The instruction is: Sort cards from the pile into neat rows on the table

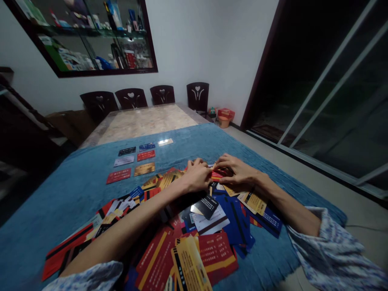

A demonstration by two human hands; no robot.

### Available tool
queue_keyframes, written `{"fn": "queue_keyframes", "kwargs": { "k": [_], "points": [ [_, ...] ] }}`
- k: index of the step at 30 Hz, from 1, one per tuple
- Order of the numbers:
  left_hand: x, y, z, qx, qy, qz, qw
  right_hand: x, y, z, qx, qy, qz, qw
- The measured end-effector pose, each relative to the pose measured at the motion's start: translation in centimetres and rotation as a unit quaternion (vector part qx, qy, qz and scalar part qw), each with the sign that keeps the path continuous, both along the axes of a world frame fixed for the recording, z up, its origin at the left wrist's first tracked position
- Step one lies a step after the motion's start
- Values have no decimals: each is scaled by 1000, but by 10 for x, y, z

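Head view: left hand (198, 174) and right hand (238, 169) pinch a red card (217, 175) atop scattered cards (209, 226).

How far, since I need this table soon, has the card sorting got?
Early. Done: seven plastic cards lie apart in neat rows on the blue cloth. In hand: the left hand and right hand pinch a small red plastic card together. Left: the big loose heap of red, blue, gold and black cards, overlapping, nearest the person.
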State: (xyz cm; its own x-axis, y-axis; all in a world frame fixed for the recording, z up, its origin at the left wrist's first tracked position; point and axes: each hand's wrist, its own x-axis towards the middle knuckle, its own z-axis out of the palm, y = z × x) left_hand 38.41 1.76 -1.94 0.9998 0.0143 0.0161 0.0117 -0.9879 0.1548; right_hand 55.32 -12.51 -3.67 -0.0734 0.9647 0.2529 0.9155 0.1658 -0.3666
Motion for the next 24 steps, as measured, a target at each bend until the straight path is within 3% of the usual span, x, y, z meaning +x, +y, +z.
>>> {"fn": "queue_keyframes", "kwargs": {
  "k": [12, 24],
  "points": [
    [8, 20, 5, -29, 49, 27, 998, -1, 2, -5, 25, -22, -14, 999],
    [13, 45, 0, -88, -18, 23, 996, 5, 9, -12, 113, -24, -26, 993]
  ]
}}
